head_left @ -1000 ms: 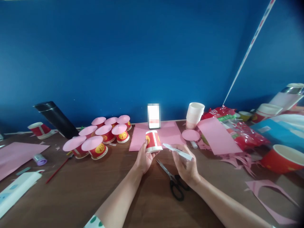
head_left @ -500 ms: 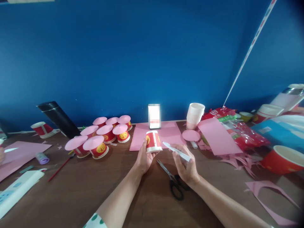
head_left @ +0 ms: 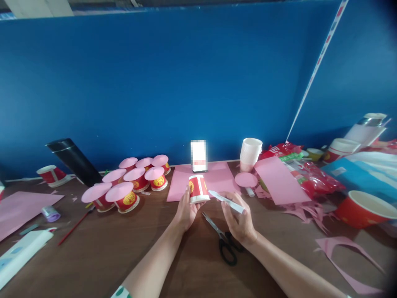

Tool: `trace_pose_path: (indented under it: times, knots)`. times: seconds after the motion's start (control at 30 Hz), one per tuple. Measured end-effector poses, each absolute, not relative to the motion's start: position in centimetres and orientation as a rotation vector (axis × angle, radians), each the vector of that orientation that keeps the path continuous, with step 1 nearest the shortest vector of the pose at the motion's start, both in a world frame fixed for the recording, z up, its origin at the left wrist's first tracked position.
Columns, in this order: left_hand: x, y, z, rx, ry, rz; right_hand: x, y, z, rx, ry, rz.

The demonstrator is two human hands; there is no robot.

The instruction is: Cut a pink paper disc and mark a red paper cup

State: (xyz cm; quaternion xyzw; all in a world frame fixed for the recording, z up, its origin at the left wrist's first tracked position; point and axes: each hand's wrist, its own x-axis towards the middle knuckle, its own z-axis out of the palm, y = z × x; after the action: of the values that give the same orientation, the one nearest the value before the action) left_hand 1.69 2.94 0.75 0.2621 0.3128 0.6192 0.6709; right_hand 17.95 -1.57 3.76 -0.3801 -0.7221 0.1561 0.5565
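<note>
My left hand (head_left: 186, 212) is closed round a red paper cup (head_left: 197, 189) with a white stripe and yellow print, its narrower end up. In my right hand (head_left: 240, 217) a slim white pen (head_left: 228, 202) is gripped, its pointed tip close to the cup's right side. Whether the tip touches the cup I cannot tell. Black-handled scissors (head_left: 221, 236) lie partly open on the table between my forearms, one handle partly hidden by my right hand. Behind the cup a pink paper sheet (head_left: 178, 182) lies flat.
Upturned red cups topped with pink discs (head_left: 120, 192) stand in a group at left, near a black flask (head_left: 76, 161). A phone-like bright screen (head_left: 199, 156) stands at the wall. White stacked cups (head_left: 250, 154), a pink disc (head_left: 246, 179), red packets (head_left: 313, 178) and paper scraps (head_left: 305, 214) are at right.
The camera view has tilted up and shifted slightly, so everything sits a little lower and further left. Both hands keep their hold on the cup and the pen.
</note>
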Motion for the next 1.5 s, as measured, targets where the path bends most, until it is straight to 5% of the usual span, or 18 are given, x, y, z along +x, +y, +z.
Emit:
trace_pose_path:
  times: [1.5]
  knots:
    - [1.8,2.7,1.1,0.623,0.699,1.377,17.7,-1.8,3.5,-0.937,-1.659,0.454]
